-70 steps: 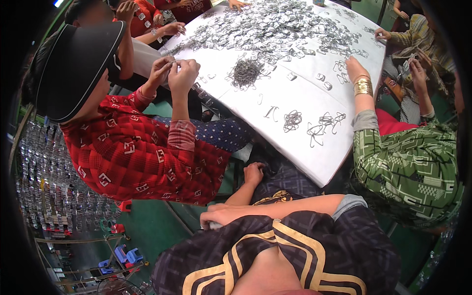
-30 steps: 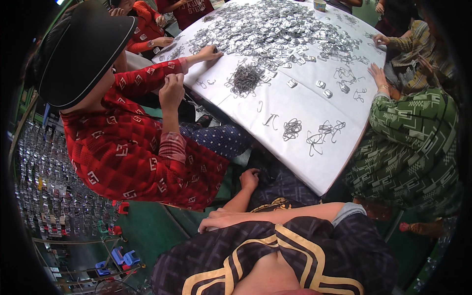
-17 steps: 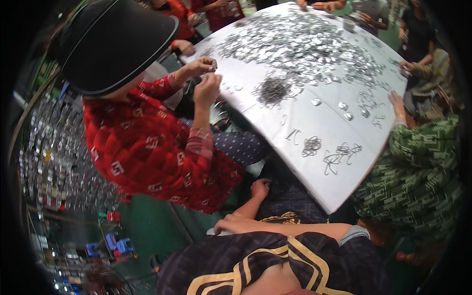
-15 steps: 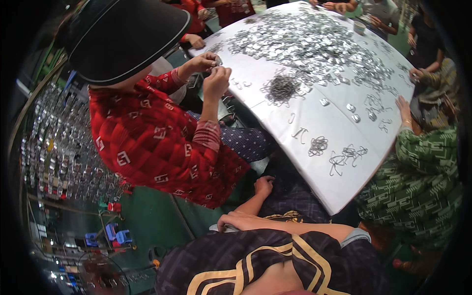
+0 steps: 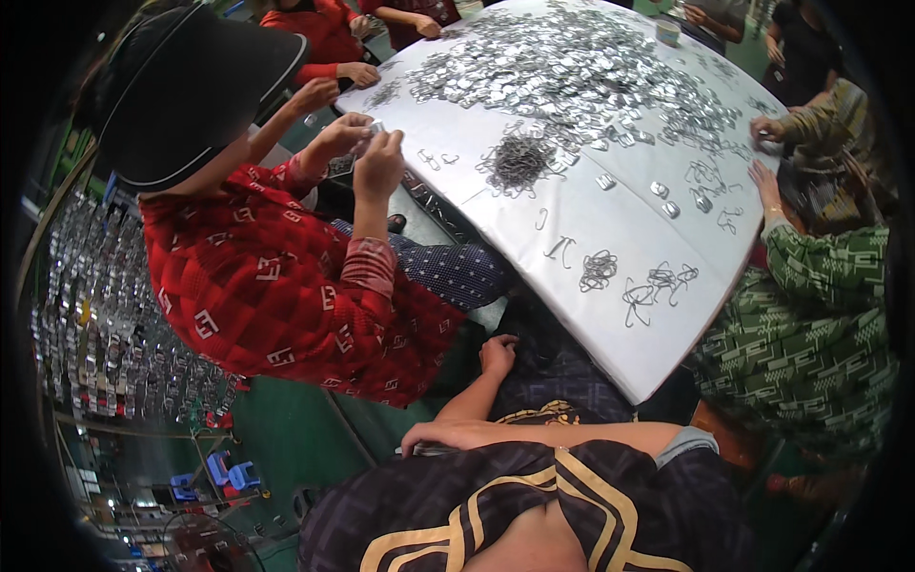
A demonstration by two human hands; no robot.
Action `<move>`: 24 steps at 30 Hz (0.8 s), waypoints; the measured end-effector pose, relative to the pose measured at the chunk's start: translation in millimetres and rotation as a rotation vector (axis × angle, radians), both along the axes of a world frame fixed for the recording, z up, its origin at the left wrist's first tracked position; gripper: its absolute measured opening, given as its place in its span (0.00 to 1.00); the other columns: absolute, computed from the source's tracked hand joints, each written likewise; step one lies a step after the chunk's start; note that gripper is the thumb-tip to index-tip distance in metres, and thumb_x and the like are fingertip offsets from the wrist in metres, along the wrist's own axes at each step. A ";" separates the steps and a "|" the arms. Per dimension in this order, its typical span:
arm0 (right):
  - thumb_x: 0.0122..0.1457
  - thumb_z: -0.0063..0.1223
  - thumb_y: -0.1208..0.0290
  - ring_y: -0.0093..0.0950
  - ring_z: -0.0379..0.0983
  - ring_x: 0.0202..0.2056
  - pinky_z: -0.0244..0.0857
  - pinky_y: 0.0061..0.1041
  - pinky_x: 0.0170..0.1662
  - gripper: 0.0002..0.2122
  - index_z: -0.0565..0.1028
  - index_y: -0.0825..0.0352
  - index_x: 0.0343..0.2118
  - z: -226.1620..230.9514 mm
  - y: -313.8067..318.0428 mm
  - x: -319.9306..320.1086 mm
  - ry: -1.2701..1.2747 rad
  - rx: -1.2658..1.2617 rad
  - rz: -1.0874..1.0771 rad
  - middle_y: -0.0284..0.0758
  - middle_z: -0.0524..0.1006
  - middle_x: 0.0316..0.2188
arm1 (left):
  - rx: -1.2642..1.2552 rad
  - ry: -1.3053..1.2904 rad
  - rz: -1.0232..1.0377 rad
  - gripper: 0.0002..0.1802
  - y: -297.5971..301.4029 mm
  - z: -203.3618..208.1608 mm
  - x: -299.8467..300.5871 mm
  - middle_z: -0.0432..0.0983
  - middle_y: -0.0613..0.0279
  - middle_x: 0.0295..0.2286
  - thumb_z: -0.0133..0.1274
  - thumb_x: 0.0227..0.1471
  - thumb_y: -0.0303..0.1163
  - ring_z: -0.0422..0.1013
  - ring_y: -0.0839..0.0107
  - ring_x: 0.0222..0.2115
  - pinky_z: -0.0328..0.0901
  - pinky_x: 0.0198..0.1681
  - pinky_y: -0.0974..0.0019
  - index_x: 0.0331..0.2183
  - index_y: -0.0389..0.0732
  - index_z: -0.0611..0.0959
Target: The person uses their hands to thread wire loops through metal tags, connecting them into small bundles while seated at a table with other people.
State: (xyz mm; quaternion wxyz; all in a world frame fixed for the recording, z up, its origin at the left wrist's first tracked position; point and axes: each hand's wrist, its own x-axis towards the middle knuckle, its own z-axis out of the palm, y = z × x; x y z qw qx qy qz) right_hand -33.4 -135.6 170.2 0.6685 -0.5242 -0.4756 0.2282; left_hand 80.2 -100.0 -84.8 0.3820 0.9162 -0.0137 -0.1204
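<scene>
My left hand (image 5: pixel 498 356) rests low over my dark-clothed lap, short of the table's near edge, its fingers loosely curled and nothing showing in them. Across my body lies my right arm, and my right hand (image 5: pixel 429 439) is closed round my left arm near the grey sleeve cuff. Beyond them is a white-covered table (image 5: pixel 610 334). Nearest on it are loose bent wire hooks (image 5: pixel 599 271) and a tangled bunch of wire hooks (image 5: pixel 653 294). A dense dark heap of wire hooks (image 5: pixel 519 162) lies further off, beside a wide spread of shiny silver metal pieces (image 5: pixel 572 76).
On my left a person in a red patterned top (image 5: pixel 286 286) and black visor handles a small silver piece. A person in a green patterned sleeve (image 5: pixel 820 315) sits to the right, hand on the table edge. A small tub (image 5: pixel 668 34) stands at the far side. Blue stools (image 5: pixel 229 469) are behind left.
The view has shifted, so table and people sit slightly further left and higher. My hands keep their resting places. The person in red still works a small piece between both hands.
</scene>
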 end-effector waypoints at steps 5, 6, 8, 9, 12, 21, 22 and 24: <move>0.54 0.53 0.54 0.36 0.63 0.51 0.55 0.30 0.53 0.27 0.62 0.65 0.51 11.7 -15.8 5.3 0.009 -0.170 0.038 0.40 0.67 0.45 | 0.058 0.001 -0.087 0.10 -12.0 13.9 -2.4 0.80 0.58 0.32 0.54 0.47 0.29 0.76 0.60 0.36 0.67 0.45 0.61 0.33 0.49 0.86; 0.54 0.53 0.54 0.36 0.63 0.50 0.56 0.30 0.52 0.26 0.62 0.65 0.50 -2.8 -9.0 4.1 0.003 -0.108 -0.018 0.40 0.67 0.45 | 0.048 -0.004 -0.073 0.10 -10.3 11.4 -1.6 0.80 0.58 0.32 0.54 0.47 0.28 0.76 0.60 0.35 0.67 0.44 0.61 0.33 0.49 0.86; 0.54 0.52 0.55 0.36 0.64 0.49 0.56 0.30 0.51 0.24 0.63 0.64 0.49 -26.2 -2.3 3.3 -0.073 -0.136 -0.135 0.40 0.67 0.45 | 0.032 -0.009 -0.052 0.10 -3.4 1.9 -0.9 0.80 0.58 0.31 0.55 0.47 0.28 0.77 0.60 0.35 0.68 0.43 0.61 0.33 0.48 0.86; 0.55 0.52 0.55 0.36 0.64 0.48 0.57 0.29 0.51 0.23 0.63 0.64 0.49 -35.0 -0.8 3.0 -0.142 -0.227 -0.195 0.40 0.67 0.45 | -0.003 -0.014 -0.023 0.10 -1.3 -1.8 0.7 0.81 0.57 0.31 0.55 0.47 0.28 0.77 0.60 0.35 0.68 0.43 0.61 0.33 0.48 0.86; 0.53 0.52 0.55 0.39 0.66 0.46 0.58 0.32 0.48 0.24 0.64 0.65 0.49 -24.6 -7.4 -2.6 -0.186 -0.373 -0.241 0.42 0.68 0.42 | -0.067 0.003 0.045 0.10 4.4 -9.6 7.5 0.80 0.56 0.31 0.54 0.47 0.28 0.77 0.61 0.35 0.68 0.41 0.62 0.33 0.48 0.86; 0.55 0.49 0.57 0.39 0.66 0.42 0.58 0.33 0.46 0.21 0.66 0.65 0.48 1.7 -15.2 -2.5 -0.112 -0.132 -0.093 0.42 0.69 0.36 | -0.021 -0.042 0.007 0.10 -2.1 -11.5 6.9 0.80 0.56 0.31 0.55 0.47 0.28 0.77 0.60 0.36 0.68 0.42 0.61 0.33 0.48 0.86; 0.56 0.48 0.58 0.39 0.66 0.42 0.58 0.32 0.46 0.20 0.66 0.65 0.47 1.6 -16.1 -2.8 -0.196 -0.147 -0.165 0.42 0.69 0.36 | -0.037 -0.036 0.016 0.10 -0.8 -12.6 9.3 0.80 0.56 0.31 0.54 0.47 0.29 0.76 0.60 0.36 0.68 0.42 0.61 0.33 0.48 0.86; 0.57 0.48 0.59 0.38 0.66 0.43 0.58 0.31 0.46 0.19 0.66 0.66 0.46 -5.9 -14.8 -4.1 -0.272 -0.181 -0.189 0.41 0.68 0.36 | -0.065 -0.014 0.031 0.10 4.6 -15.3 10.7 0.80 0.56 0.31 0.54 0.47 0.29 0.76 0.59 0.36 0.68 0.42 0.61 0.33 0.48 0.86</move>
